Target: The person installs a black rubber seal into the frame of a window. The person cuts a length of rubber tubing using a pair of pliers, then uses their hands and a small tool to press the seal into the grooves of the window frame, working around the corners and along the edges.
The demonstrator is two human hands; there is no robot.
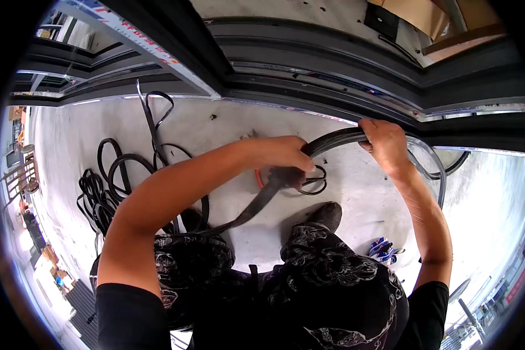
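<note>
A bundle of black rubber sealing strip (335, 138) arcs between my two hands, just in front of a dark metal frame. My left hand (283, 153) is wrapped round its left part; from there a blurred length runs down to my left knee. My right hand (386, 143) is closed on the strip's right part, close to the frame, with the fingertips partly hidden. Beyond it, the strip curves in a loop down behind my right forearm. Below my left hand lies a thing with black loops (316, 182) and an orange-red part (259, 178) beside it, partly covered.
The dark window or door frame (326, 96) spans the far side, with a taped upright (151, 46). More black strip lies tangled on the floor (96, 195) at the left. A blue-and-white crumpled packet (382, 249) lies by my right leg. Cardboard (414, 17) sits beyond the frame.
</note>
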